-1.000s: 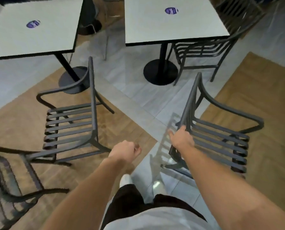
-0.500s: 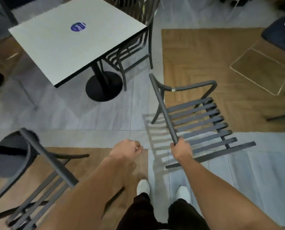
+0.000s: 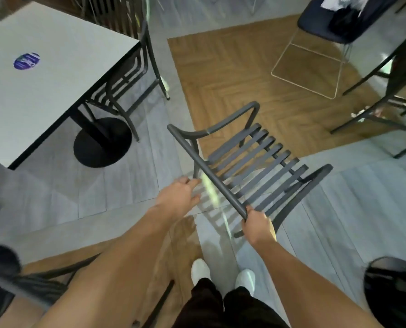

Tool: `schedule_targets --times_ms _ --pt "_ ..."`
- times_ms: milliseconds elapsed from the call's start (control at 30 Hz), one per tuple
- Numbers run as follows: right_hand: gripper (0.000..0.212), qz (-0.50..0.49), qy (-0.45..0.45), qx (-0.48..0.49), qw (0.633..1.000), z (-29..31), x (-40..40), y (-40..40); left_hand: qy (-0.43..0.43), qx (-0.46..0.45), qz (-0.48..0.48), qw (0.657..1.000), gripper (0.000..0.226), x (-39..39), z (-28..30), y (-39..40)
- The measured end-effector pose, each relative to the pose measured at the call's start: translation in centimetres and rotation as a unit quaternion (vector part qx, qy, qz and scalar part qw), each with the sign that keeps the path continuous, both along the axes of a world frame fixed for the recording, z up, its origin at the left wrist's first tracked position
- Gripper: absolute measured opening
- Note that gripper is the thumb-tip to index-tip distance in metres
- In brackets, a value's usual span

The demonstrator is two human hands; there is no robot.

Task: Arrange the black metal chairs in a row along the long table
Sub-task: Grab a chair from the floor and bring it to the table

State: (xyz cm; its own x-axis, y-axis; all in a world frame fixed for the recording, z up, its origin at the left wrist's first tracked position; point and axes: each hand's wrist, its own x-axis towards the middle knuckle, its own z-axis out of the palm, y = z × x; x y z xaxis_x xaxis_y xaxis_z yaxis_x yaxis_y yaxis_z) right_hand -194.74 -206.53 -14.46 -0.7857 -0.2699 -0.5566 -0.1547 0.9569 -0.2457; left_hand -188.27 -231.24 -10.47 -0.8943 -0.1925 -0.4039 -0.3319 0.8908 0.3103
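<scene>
A black metal chair [image 3: 251, 157] with a slatted seat stands in front of me, its back rail running diagonally from upper left to lower right. My right hand [image 3: 258, 227] grips the lower right end of that top rail. My left hand [image 3: 180, 197] hovers with fingers apart just left of the rail, touching nothing. A second black chair [image 3: 131, 74] is tucked under the white square table [image 3: 55, 95] at the upper left. Part of a third black chair [image 3: 19, 280] shows at the lower left edge, blurred.
The table's round black pedestal base [image 3: 102, 143] sits on the grey floor. A dark blue chair on a white wire frame [image 3: 320, 27] stands at the upper right. Black frame legs [image 3: 386, 110] cross the right edge. A dark round base [image 3: 393, 287] lies at the lower right.
The view has swung right and the held chair has turned with it. My left hand has opened from a fist and reached toward the chair's back rail. My right hand keeps its grip.
</scene>
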Motion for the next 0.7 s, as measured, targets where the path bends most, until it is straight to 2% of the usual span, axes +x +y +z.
schedule_targets --times_ms 233,367,533,700 --pt "0.024 0.029 -0.003 0.025 0.999 0.2 -1.4 6.5 0.048 -0.052 -0.060 0.996 0.067 -4.5 -0.3 2.4" --pt "0.030 0.045 -0.003 0.025 0.999 0.4 -1.5 9.8 0.017 -0.098 -0.107 0.989 0.069 -6.3 -1.1 3.8" --pt "0.021 0.030 -0.016 0.020 0.999 0.7 -1.8 13.4 -0.019 -0.167 -0.173 0.970 0.061 -8.5 -2.0 5.6" --pt "0.024 0.006 -0.038 -0.008 0.999 0.5 -2.5 14.4 -0.057 -0.166 -0.185 0.967 0.049 -10.2 -2.8 5.7"
